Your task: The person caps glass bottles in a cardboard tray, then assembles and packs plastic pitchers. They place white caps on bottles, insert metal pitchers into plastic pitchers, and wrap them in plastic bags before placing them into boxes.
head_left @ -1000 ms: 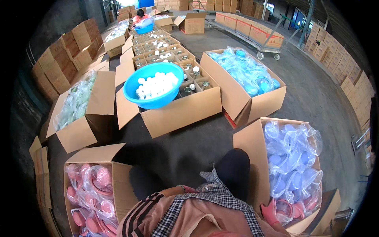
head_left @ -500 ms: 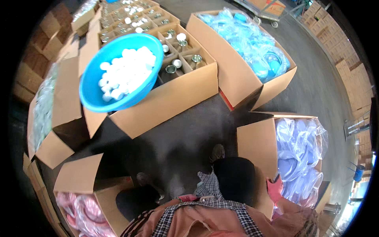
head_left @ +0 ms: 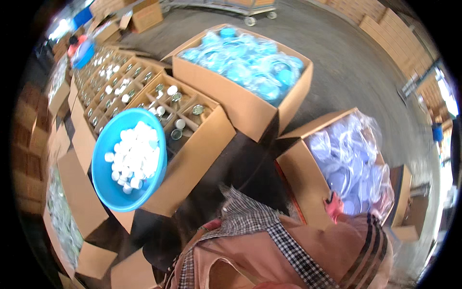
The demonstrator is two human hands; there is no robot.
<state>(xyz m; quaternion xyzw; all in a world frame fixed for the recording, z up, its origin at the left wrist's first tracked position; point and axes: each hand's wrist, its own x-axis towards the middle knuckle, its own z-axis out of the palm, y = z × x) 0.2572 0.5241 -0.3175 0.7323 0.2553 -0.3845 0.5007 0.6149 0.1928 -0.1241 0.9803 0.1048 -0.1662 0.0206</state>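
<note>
While I am watching from a distance through the head camera, the person's right hand (head_left: 333, 207), in a pinkish-red glove, is resting at the near edge of an open cardboard carton (head_left: 305, 183) on the person's right. Bagged lavender plastic pieces (head_left: 344, 166) are filling that carton, their clear wrapping bulging above its rim, and the glove is lying right beside them. I am seeing its thumb and fingers partly apart, but I cannot tell whether it is gripping the edge or a bag. The left hand (head_left: 211, 224) is mostly hiding behind the checked apron (head_left: 248, 216) at the waist, so I cannot tell how open it is or what it is holding.

Ahead and to the left, a blue plastic basin (head_left: 103, 168) is sitting on the corner of a divided carton (head_left: 192, 166), holding a heap of small white caps (head_left: 134, 156). Glass jars (head_left: 198, 110) are standing in the carton's compartments, with a few white caps among them. Beyond the lavender pieces, bagged light-blue plastic pieces (head_left: 240, 62) are filling another open box (head_left: 226, 98). In the far left background, a co-worker (head_left: 77, 43) is bending near a second blue basin (head_left: 84, 54).
</note>
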